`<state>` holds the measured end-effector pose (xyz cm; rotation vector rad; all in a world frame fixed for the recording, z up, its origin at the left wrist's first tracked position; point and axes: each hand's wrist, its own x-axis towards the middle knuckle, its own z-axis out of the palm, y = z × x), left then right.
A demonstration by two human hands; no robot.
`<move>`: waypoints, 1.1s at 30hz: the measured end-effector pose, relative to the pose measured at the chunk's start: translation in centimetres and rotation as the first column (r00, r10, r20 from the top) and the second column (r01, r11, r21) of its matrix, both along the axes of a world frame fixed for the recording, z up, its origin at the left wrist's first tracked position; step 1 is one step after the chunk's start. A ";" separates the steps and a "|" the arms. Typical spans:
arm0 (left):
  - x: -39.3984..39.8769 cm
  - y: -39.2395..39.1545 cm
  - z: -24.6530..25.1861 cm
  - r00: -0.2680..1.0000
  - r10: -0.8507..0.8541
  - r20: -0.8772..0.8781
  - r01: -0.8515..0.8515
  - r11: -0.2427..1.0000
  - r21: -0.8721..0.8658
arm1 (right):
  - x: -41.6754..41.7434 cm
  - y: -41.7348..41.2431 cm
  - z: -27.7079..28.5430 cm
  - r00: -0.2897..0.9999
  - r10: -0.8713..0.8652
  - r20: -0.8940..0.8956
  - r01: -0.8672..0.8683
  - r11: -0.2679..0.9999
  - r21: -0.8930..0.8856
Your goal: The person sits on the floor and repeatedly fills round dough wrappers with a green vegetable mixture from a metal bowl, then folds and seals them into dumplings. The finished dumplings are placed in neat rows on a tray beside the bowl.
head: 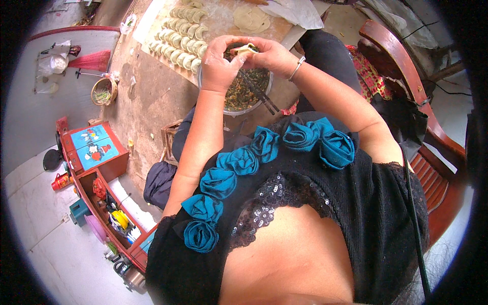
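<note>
Above a bowl (231,113) of chopped filling (241,97), my left hand (218,65) and my right hand (273,56) meet around one dumpling (246,48). Its wrapper is pinched between the fingers of both hands, and a little green filling shows at its edge. A pair of dark chopsticks (260,92) leans in the bowl, tips out of sight under my hands. Left of the bowl, rows of shaped dumplings (183,38) lie on a floured board (221,28). A pile of round dough wrappers (251,19) rests on the board's far right.
A white sheet (297,13) lies over the board's far right corner. At right stands a wooden chair (404,57). To the left are a red cabinet (110,160) with an open compartment and a small basket (103,91). My knee (329,53) is beside the board.
</note>
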<state>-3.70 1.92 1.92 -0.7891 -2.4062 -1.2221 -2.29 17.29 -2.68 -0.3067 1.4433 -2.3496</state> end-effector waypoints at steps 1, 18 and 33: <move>-0.2 -0.1 0.0 1.000 -0.011 -0.026 0.010 1.000 -0.020 | -0.1 0.1 0.0 1.000 -0.005 -0.022 0.006 0.999 0.043; -0.5 0.1 -0.3 0.990 -0.124 -0.061 0.114 0.983 -0.144 | 0.0 -0.2 -0.4 0.984 -0.045 -0.175 0.074 0.984 0.164; 0.1 -0.1 -0.6 0.999 -0.038 -0.022 0.036 0.997 -0.069 | 0.0 0.2 0.0 0.998 -0.035 -0.046 0.038 0.997 0.061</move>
